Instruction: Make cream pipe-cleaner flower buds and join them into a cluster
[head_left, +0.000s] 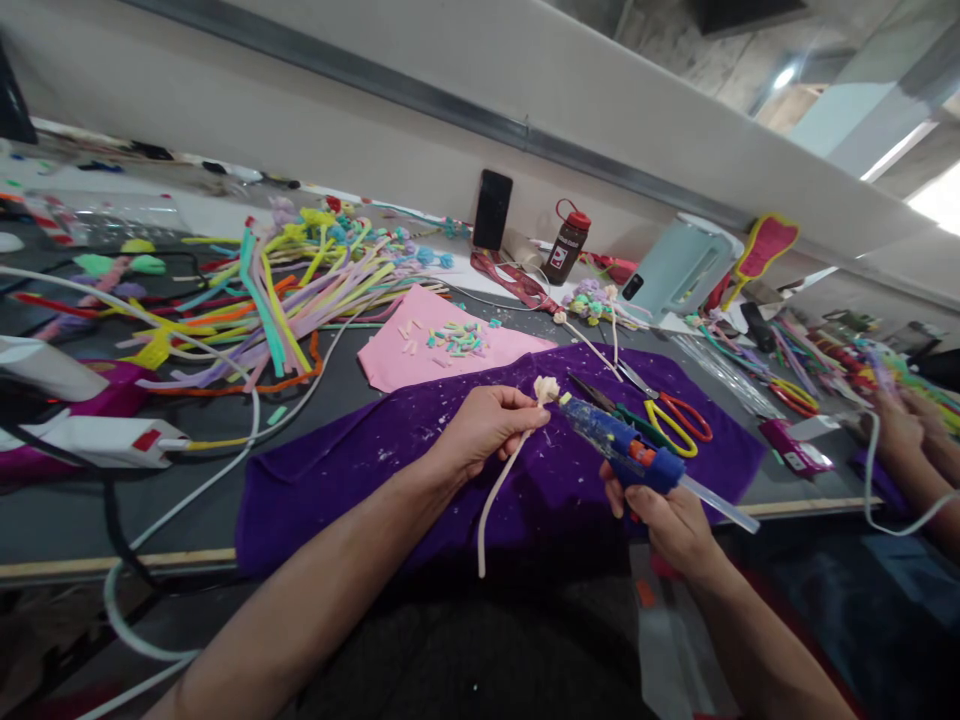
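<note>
Between the thumb and fingers of my left hand is a cream pipe-cleaner flower, its long stem hanging below. My right hand is wrapped round the handle of a blue hot glue gun, a clear glue stick poking out of its back. The gun's nozzle points left and is at or very near the flower head; contact cannot be made out. Under both hands lies a purple cloth with white specks. Red-handled scissors and a green-and-yellow-handled tool rest on it behind the gun.
A pink sheet bears small coloured pieces. Many pipe cleaners are heaped at left. A phone, a bottle and a light blue box stand behind. White cables cross the left side. Another person's hands are at right.
</note>
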